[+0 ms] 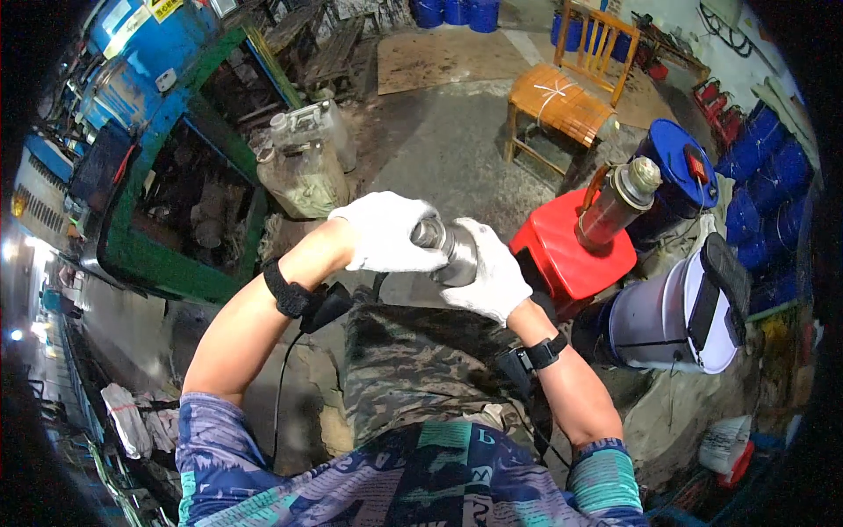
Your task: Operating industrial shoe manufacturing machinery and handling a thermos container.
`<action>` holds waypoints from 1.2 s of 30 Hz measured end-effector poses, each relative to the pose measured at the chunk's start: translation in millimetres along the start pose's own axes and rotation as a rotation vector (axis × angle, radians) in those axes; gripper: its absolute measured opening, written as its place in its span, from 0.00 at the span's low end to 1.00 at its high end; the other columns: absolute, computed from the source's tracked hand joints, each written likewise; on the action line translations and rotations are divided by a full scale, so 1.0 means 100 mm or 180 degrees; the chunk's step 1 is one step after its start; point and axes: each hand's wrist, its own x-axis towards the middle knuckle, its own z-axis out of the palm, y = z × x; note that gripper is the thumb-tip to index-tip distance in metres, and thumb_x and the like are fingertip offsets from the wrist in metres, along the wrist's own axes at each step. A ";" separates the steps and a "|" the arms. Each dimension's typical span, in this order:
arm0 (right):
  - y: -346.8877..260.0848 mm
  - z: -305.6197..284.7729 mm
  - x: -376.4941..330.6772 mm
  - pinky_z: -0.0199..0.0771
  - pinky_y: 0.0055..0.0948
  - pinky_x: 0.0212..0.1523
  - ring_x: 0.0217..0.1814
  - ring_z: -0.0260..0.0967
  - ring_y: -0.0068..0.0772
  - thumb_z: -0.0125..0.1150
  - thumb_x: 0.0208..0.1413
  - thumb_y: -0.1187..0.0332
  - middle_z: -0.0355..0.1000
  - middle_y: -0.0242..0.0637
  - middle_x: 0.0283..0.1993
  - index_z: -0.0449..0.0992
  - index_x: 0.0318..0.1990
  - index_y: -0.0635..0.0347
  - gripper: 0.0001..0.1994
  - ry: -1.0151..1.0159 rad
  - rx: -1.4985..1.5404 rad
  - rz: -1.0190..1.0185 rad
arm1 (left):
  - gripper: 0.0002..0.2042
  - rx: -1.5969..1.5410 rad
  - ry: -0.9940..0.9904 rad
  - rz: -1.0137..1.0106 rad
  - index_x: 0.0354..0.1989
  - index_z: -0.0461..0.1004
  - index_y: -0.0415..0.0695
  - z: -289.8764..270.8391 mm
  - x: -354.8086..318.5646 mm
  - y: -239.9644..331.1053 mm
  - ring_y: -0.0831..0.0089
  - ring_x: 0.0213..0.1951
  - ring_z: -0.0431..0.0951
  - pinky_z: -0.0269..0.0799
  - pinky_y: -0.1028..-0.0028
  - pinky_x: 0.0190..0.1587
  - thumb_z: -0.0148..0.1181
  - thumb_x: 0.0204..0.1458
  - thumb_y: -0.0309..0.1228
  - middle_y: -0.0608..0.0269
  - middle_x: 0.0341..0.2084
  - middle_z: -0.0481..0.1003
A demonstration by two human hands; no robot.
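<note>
In front of my body, both gloved hands hold a short, shiny steel flask, tilted. My left hand, in a white work glove, is closed around its left end. Around its right side wraps my right hand, gloved the same way, with the thumb near the top. Glove fabric hides part of the flask, and I cannot make out whether its lid is loose. To the right, a large steel thermos with a brown handle and a pale stopper stands upright on a red plastic stool, apart from my hands.
Behind the stool stand a blue drum and a white bucket. A wooden chair is farther ahead. Plastic jugs sit on the floor at left, beside a green-framed machine. More blue drums line the right wall.
</note>
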 end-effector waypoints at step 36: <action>0.26 -0.14 -0.20 0.73 0.45 0.62 0.60 0.71 0.55 0.76 0.34 0.56 0.71 0.49 0.58 0.67 0.63 0.56 0.43 0.0235 0.0401 0.0099 | 0.36 -0.0138 0.0665 0.1496 0.64 0.68 0.44 0.28 0.23 0.09 0.49 0.60 0.71 0.68 0.60 0.63 0.72 0.47 0.45 0.46 0.56 0.71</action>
